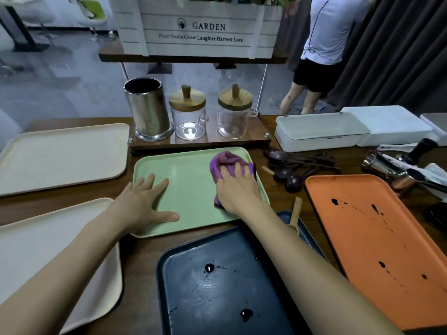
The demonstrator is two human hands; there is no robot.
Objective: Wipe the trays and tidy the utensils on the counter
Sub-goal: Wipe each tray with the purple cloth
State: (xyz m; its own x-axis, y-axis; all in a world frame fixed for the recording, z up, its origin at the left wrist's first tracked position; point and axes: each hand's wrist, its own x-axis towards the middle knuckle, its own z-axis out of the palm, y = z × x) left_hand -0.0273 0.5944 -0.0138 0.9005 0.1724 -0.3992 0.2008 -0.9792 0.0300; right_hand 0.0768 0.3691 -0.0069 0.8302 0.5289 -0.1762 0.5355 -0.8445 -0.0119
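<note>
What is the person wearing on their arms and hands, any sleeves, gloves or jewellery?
Nothing that shows. The left hand and the right hand are bare: no gloves, and no rings that I can make out. The left forearm and the right forearm are uncovered down to the picture's bottom edge, with no sleeve, watch, bracelet or cable on either.

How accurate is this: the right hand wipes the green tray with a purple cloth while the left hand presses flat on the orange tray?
One error: the left hand lies flat on the green tray, not the orange tray. The head view shows it; the right hand does press the purple cloth there.
</note>
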